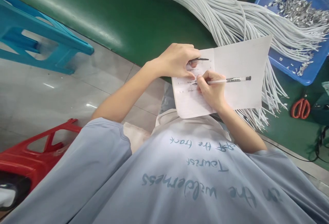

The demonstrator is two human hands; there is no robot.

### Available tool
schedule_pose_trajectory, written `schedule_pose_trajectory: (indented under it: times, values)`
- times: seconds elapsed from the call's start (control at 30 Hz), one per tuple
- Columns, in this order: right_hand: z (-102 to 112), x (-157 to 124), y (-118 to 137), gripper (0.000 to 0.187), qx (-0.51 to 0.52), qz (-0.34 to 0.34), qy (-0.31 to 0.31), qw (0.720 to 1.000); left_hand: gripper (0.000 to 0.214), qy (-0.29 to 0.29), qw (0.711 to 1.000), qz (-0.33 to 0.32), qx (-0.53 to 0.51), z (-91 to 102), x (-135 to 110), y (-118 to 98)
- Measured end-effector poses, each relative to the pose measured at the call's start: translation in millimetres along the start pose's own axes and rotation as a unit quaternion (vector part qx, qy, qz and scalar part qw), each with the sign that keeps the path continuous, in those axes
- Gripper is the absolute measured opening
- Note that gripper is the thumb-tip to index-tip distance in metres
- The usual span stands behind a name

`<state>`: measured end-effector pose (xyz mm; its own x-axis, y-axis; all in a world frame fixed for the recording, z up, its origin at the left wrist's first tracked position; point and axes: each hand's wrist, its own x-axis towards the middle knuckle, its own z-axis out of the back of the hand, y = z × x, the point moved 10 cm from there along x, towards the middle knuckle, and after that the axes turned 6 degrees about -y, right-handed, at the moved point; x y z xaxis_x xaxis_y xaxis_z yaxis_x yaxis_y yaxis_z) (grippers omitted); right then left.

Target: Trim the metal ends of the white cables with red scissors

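An open notebook (pixel 239 76) lies in front of my body at the edge of the green table, with rows of small handwriting on its left page and a blank right page. My right hand (pixel 212 92) is closed around a clear pen (pixel 231 80), its tip down on the written page. On the upper part of that same page rests my left hand (pixel 178 59), fingers curled. A slim black pen-like object (pixel 202 59) sticks out from under its fingers; its other end is hidden.
A thick bundle of white cables (pixel 213 6) runs across the green table (pixel 123 18) behind the notebook. Its ends reach a blue tray (pixel 288 64) of small metal pieces. Red-handled scissors (pixel 300 108) lie at right. Blue (pixel 51 42) and red stools (pixel 38 152) stand at left.
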<state>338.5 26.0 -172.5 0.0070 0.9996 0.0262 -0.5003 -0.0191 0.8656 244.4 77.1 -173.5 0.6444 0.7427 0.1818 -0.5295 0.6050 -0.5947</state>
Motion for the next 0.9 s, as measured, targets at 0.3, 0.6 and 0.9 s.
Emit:
schedule_pose_trajectory:
  times: [0.3,0.6,0.9]
  values:
    - [1.4,0.3,1.5,0.034,-0.005,0.004,-0.01,1.0,0.014,-0.001,1.0,-0.003,-0.005,-0.1,-0.2,-0.8]
    - [0.5,-0.3,3.2,0.034,-0.015,0.023,-0.007,1.0,0.014,0.009,1.0,0.008,0.009,0.2,0.2,-0.9]
    - [-2.0,0.0,3.0,0.034,-0.015,0.013,0.012,1.0,0.017,0.007,1.0,0.002,0.009,0.5,-0.3,-1.7]
